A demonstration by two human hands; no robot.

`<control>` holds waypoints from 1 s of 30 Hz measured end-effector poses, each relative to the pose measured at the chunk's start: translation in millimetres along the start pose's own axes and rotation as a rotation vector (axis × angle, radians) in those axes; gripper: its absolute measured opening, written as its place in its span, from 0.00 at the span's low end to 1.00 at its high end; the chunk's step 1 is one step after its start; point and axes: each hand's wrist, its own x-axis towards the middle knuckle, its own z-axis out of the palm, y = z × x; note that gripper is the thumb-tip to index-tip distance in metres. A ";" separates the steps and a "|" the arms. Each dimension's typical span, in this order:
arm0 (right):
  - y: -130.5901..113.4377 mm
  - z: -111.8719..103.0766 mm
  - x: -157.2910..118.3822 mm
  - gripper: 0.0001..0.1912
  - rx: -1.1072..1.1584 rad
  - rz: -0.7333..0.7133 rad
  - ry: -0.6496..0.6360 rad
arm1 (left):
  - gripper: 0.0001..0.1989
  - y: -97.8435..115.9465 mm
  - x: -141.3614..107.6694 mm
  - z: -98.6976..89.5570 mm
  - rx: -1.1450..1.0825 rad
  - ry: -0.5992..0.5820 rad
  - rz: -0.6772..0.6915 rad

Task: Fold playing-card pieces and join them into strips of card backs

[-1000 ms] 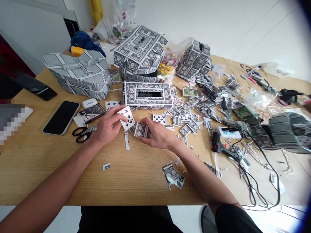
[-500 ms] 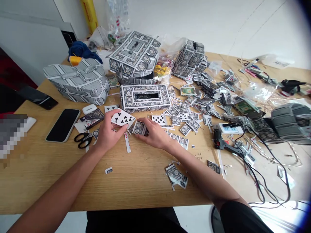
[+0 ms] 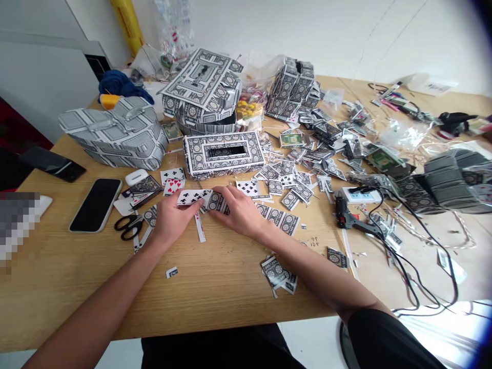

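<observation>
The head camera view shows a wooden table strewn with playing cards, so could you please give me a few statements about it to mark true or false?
1. The left hand holds a white club playing card. True.
2. The right hand grips black-handled scissors. False: it is on a grey-patterned card piece, and the scissors lie left of the left hand.
3. A black glue gun lies to the right of the right hand. True.
4. A black smartphone sits on the slotted, card-covered rectangular box. False: it lies on the wooden table, left of the scissors.
</observation>
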 end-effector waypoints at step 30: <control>-6.4 0.6 -1.7 0.25 0.016 -0.003 0.054 | 0.18 9.4 -3.7 4.4 -0.117 0.088 -0.050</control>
